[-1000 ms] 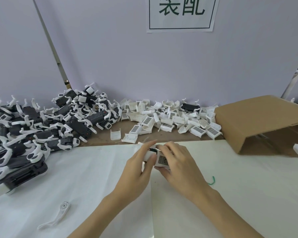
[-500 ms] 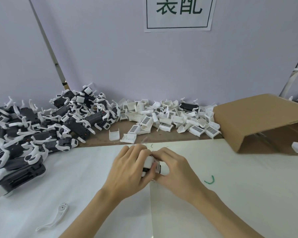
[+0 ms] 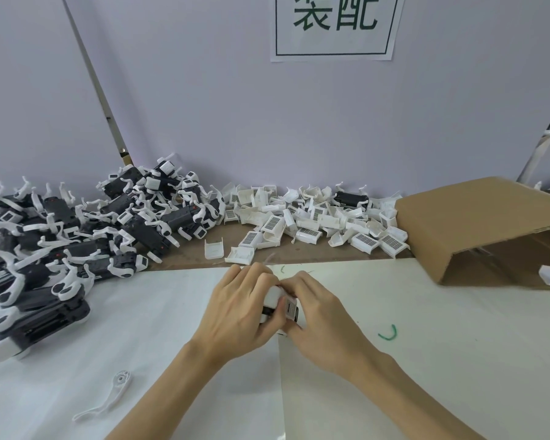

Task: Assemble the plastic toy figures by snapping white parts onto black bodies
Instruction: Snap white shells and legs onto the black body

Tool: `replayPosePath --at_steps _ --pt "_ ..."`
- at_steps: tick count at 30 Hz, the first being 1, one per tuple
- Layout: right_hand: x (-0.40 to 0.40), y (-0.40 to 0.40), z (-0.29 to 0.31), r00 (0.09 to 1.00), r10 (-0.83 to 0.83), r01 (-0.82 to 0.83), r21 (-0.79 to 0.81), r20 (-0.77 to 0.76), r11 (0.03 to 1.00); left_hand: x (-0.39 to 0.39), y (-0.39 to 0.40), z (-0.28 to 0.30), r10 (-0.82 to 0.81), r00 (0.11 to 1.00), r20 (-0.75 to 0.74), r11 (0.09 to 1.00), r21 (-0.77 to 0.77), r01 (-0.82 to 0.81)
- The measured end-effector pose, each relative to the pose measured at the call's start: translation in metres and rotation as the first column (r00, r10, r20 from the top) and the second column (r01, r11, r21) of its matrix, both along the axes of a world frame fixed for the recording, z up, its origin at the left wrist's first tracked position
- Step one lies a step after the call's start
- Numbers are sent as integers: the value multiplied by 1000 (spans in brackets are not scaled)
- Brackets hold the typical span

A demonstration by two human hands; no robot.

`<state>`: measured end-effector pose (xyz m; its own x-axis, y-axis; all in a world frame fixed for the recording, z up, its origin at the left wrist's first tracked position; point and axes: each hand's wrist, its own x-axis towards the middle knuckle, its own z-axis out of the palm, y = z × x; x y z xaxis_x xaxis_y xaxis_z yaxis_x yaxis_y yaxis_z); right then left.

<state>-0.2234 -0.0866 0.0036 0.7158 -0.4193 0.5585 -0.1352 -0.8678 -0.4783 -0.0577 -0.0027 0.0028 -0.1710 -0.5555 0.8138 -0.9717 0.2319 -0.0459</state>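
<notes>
Snapping white part onto body

Pressing at table (image 3: pixel 426 360) centre: left hand (image 3: pixel 235 312) and right hand (image 3: pixel 318 315) both curl around one toy figure (image 3: pixel 280 304). Next, likely squeeze until seated. Finished pile (image 3: pixel 77 230) at 10 o'clock, loose white parts (image 3: pixel 308 217) at 12.

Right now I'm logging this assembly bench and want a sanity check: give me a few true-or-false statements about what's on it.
1. Both hands, left and right, grip one small white plastic part. True.
2. The brown cardboard box stands left of the hands. False: it stands on the right.
3. A loose curved white plastic arm piece lies on the white table sheet. True.
4. The pile of assembled black-and-white toy figures is inside the box. False: it lies on the table, far left.
</notes>
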Motion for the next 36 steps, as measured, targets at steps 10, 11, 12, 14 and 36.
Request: replayPosePath --at_steps 10,11,12,14,36 --pt "3 -1 -4 1000 11 -12 82 8 997 -19 -1 -3 107 959 -264 992 -43 -122" --pt "3 1 -5 1000 16 -18 107 23 994 -16 -2 -3 89 965 -245 992 -70 -109" --pt "4 2 -5 999 25 -30 132 36 991 -13 -3 -2 65 973 -221 992 -93 -88" --pt "5 2 -6 998 40 -47 173 45 984 -8 -5 0 21 985 -171 992 -116 -41" --pt "2 -8 -6 988 125 -147 286 94 947 1 -5 -3 88 984 -156 988 -111 -106"
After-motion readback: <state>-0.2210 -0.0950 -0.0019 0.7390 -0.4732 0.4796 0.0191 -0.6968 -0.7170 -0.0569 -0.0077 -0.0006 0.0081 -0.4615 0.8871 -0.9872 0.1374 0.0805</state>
